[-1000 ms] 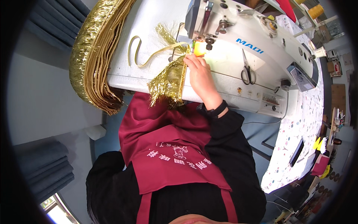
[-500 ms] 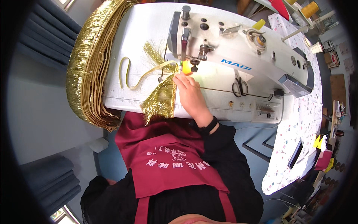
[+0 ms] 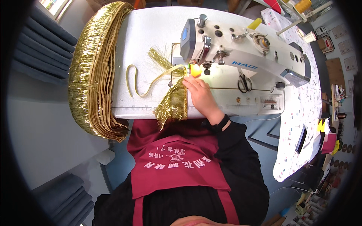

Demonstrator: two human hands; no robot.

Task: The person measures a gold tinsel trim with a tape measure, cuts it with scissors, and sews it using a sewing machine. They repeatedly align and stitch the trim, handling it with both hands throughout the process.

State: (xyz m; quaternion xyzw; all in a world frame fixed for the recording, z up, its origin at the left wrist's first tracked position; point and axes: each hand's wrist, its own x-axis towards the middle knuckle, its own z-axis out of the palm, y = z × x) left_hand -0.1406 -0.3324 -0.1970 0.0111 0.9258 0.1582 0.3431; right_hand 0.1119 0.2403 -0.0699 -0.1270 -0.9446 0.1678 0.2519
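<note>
"Head view: what are you seeing at the far left?"

"Blue folded curtains (image 3: 45, 49) are hanging there. Next, a big, shiny gold fringe bundle (image 3: 86, 75) is bending over the left end of my white table (image 3: 151, 30)."

"What is your left hand doing?"

"My black left sleeve (image 3: 109, 205) is showing down low, but the hand is hiding, so I can't tell if it is holding anything."

"What is lying in the middle?"

"A thin gold ribbon (image 3: 143, 95) is curving across the table, and its right end is reaching under the head of the white sewing machine (image 3: 241, 51). A small gold tuft (image 3: 160, 60) is lying just behind it. Nearer to me, the gold fringe piece (image 3: 171, 100) is lying on the table, its tips hanging over the front edge, by my red apron (image 3: 181, 169)."

"Is your right hand holding that piece?"

"My right hand (image 3: 202, 96) is touching it. My fingers are bending down onto its right edge, close to the machine's head. My thumb is hiding, so I can't tell if I am pinching."

"And on the right?"

"Black scissors (image 3: 245, 83) are lying by the machine's arm. Farther over, a white cloth with little pictures (image 3: 290, 150) is spreading out, and a flat black thing (image 3: 301, 140) is resting on it."
</note>
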